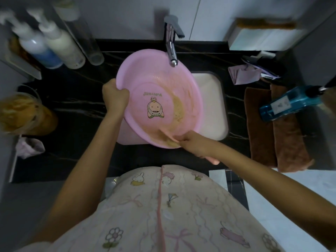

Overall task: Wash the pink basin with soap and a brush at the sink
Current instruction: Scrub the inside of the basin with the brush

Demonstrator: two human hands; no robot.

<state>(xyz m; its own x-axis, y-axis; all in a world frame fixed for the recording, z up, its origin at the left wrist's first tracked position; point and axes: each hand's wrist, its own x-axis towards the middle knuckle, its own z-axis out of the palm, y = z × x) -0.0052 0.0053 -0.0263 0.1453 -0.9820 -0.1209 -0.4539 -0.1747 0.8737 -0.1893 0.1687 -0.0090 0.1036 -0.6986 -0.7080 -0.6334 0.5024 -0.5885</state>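
walls (127, 17): grey | counter (76, 110): black marble (white veins) | floor (281, 188): pale tiles

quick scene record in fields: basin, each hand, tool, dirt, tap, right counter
basin: pink basin, tilted over the white sink, below the faucet
left hand: left hand grips the basin's left rim
right hand: right hand holds a pink-handled brush
tool contact: brush head at the near inner wall
dirt: brownish smears on the right inner side, beside the cartoon sticker
tap: no water seen running
right counter: blue bottle, brown towels
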